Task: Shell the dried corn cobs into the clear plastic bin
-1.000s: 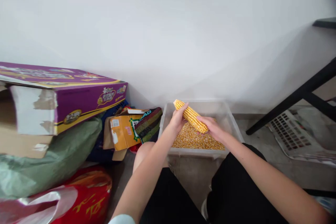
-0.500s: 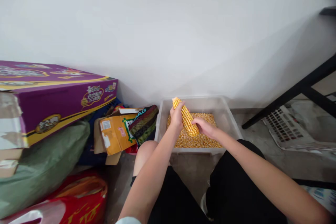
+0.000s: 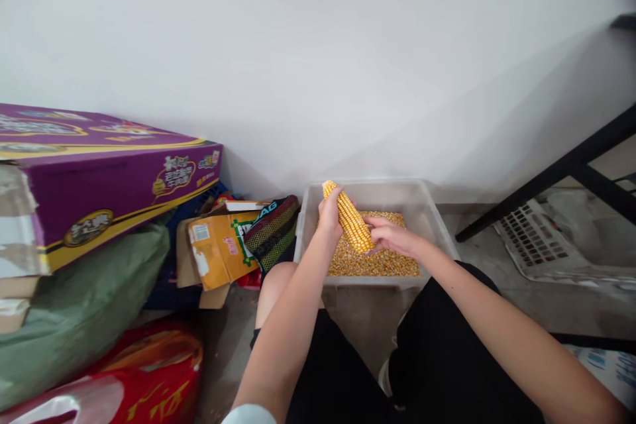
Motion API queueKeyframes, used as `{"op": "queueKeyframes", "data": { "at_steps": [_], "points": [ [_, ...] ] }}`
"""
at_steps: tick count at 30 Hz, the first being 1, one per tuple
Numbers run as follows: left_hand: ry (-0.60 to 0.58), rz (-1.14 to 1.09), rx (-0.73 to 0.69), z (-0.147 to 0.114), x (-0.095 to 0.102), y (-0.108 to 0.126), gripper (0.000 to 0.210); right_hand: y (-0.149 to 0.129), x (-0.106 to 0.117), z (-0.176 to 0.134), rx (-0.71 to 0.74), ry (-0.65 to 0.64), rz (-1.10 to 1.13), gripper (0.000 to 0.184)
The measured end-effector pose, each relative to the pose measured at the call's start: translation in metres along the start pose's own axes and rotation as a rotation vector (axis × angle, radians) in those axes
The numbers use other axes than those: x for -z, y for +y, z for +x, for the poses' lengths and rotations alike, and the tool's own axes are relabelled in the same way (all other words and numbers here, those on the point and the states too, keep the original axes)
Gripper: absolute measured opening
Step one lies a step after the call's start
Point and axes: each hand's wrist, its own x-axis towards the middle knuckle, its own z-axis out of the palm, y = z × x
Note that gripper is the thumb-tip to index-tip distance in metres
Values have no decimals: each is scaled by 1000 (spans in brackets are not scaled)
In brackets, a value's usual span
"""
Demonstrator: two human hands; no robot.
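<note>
A yellow corn cob (image 3: 354, 222) is held tilted above a translucent plastic bin (image 3: 437, 238), its pale end up and to the left. My left hand (image 3: 330, 210) is wrapped round the upper part of the cob. At its lower end, my right hand (image 3: 390, 237) has its fingers curled against the cob's right side, thumb and fingertips touching it. Loose corn kernels (image 3: 377, 266) cover the bottom of the bin beneath both hands.
Left of the bin are a mesh bag (image 3: 273, 230), a torn orange carton (image 3: 218, 252), a purple box (image 3: 124, 185), a green sack (image 3: 109, 291) and a red bag (image 3: 163, 377). A black metal frame (image 3: 536, 192) and a white plastic basket (image 3: 541, 245) stand to the right.
My right hand has shifted from a thumb press on the cob's side to curled fingers around its lower end. The cob has moved slightly up and left in view.
</note>
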Motion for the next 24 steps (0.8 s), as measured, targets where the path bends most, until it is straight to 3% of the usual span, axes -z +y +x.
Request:
{"op": "queueKeyframes", "data": {
  "at_steps": [5,9,18,24],
  "points": [
    [-11,31,-80,-2,-1,-5,37,9,1,3,-113,-4,66,47],
    [12,63,-169,0,-2,-10,39,18,4,7,-258,83,129,33],
    [163,-50,-61,21,-1,-2,35,13,4,8,-54,85,161,41],
    [233,-76,-88,23,-3,-1,35,14,4,11,-20,95,227,36]
  ]
}}
